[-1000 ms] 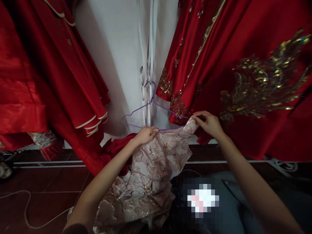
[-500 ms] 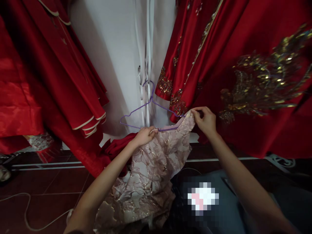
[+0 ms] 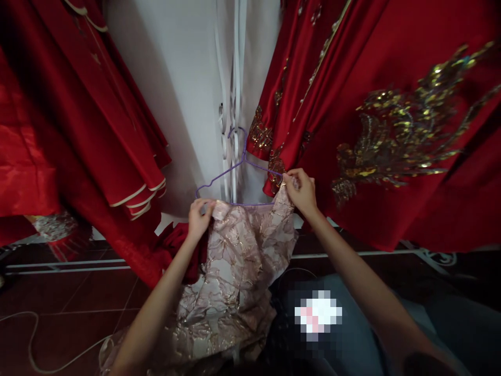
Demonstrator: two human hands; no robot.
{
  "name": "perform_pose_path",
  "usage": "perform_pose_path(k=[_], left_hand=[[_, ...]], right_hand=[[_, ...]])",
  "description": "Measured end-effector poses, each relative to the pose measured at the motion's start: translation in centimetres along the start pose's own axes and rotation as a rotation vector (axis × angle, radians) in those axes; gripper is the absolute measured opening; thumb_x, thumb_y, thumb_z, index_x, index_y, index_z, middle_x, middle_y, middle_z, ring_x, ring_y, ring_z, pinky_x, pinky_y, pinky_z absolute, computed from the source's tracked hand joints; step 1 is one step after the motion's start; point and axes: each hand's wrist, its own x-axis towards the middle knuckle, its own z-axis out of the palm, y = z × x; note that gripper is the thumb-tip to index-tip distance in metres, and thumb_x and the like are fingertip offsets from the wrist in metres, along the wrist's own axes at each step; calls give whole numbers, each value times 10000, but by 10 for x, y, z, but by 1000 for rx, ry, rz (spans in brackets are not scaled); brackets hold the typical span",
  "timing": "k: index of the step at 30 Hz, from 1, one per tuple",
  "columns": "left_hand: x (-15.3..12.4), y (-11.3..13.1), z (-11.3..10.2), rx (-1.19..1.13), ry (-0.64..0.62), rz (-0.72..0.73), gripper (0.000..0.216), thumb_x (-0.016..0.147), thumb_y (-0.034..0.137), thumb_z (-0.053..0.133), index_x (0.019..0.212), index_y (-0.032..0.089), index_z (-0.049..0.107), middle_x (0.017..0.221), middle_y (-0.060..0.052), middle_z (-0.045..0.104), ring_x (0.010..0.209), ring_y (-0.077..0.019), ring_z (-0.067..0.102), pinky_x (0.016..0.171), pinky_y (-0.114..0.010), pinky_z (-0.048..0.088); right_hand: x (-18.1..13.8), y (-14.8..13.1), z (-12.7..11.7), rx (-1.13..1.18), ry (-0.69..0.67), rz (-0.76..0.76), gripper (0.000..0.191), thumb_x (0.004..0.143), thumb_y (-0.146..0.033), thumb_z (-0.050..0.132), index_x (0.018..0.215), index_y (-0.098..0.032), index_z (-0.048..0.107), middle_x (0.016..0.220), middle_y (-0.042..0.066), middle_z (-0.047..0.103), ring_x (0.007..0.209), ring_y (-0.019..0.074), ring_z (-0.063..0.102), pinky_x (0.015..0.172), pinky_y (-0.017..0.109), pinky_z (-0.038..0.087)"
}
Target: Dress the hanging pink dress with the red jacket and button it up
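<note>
A pale pink brocade dress [image 3: 235,256] with gold-edged floral patterning hangs down from my two hands, its lower part bunched near my lap. My left hand [image 3: 199,216] pinches the left top corner of the dress, close to the left end of a purple hanger [image 3: 225,173]. At the opposite top corner, my right hand [image 3: 303,193] grips the fabric by the hanger's right arm. The hanger's lower bar runs along the dress's top edge, and its hook stands upright in front of white metal bars. Fabric covers part of the hanger's right side.
Red garments [image 3: 129,130] hang on the left, and a red skirt with gold sequin embroidery [image 3: 407,125] hangs on the right. White rack uprights [image 3: 236,62] stand between them. A pale cable [image 3: 35,339] lies on the dark tiled floor.
My left hand has moved left to the dress's left corner. My right hand has shifted left and inward, and the dress's top now spreads between both hands, nearer the hanger's left end.
</note>
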Motion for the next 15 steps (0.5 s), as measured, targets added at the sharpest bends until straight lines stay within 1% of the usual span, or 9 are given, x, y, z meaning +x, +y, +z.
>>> perform_pose_path(k=[1,3,4,6,9,15], left_hand=[[2,-17,-8,-26,62,-77,297,812,427,517,892,174,649,977,-70,663,962,-200,583,907,-339,415],[5,-48,-21,-53,113,-189,334,776,451,546,875,154,660,909,-73,685,875,-202,612,829,-317,452],[6,-60,-26,-60,119,-219,347,759,460,559,863,147,666,893,-75,690,856,-202,618,811,-310,458],[7,-75,-35,-69,112,-239,372,742,473,571,864,136,674,893,-82,695,847,-202,623,793,-304,466],[8,-80,-44,-92,85,-228,402,748,483,561,913,133,673,924,-87,695,862,-198,625,789,-296,471],[17,-70,-52,-160,35,-181,421,779,489,528,990,151,663,1011,-86,680,931,-197,613,807,-280,468]], right_hand=[[2,2,0,9,3,-8,294,858,-502,429,859,-232,546,797,0,634,745,184,567,796,346,368],[4,4,0,30,10,-22,300,857,-507,434,836,-231,549,757,-10,628,709,177,565,772,338,371],[5,4,0,38,15,-24,302,856,-509,438,829,-231,551,745,-12,625,699,174,565,762,334,372],[6,4,0,49,19,-25,301,853,-512,446,825,-233,555,730,-16,623,688,171,566,745,327,375],[6,2,-1,59,23,-28,290,847,-507,461,821,-237,563,728,-16,630,681,173,568,729,323,380],[9,0,-4,88,16,-35,295,840,-507,472,796,-231,568,703,-15,626,647,166,570,713,314,387]])
